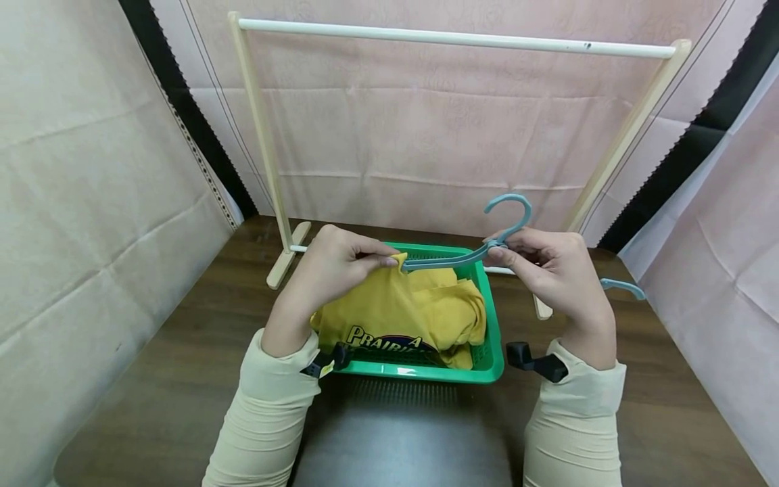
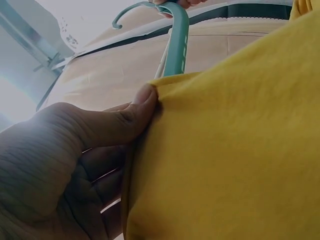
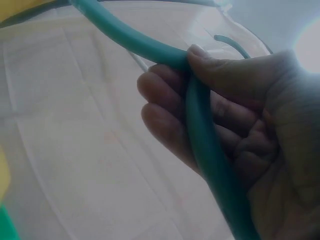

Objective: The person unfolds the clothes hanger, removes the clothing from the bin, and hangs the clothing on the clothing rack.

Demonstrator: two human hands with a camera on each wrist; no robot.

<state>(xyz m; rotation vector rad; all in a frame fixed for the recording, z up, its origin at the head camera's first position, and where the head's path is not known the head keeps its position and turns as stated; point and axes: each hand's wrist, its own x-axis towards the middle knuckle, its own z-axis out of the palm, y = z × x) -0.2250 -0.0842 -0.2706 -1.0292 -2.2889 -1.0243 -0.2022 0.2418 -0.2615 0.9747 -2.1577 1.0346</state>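
Observation:
My left hand (image 1: pixel 343 260) pinches the edge of a yellow T-shirt (image 1: pixel 383 308) with printed lettering. In the left wrist view, the thumb presses the yellow cloth (image 2: pixel 225 140) near where a blue-green hanger (image 2: pixel 177 50) passes behind it. The hanger (image 1: pixel 450 260) is held at the base of its hook by my right hand (image 1: pixel 548 267), hook upward. One arm of it reaches left to the pinched cloth. In the right wrist view, thumb and fingers grip the hanger (image 3: pixel 200 120) where its arms meet. The rest of the shirt lies bunched in a green basket (image 1: pixel 496 338).
Behind the basket stands a rack with a white top bar (image 1: pixel 426 37) and pale wooden posts (image 1: pixel 262 128). Another blue hanger (image 1: pixel 623 287) lies on the brown table (image 1: pixel 669 392) at the right. Pale cloth walls (image 1: pixel 109 203) enclose the table.

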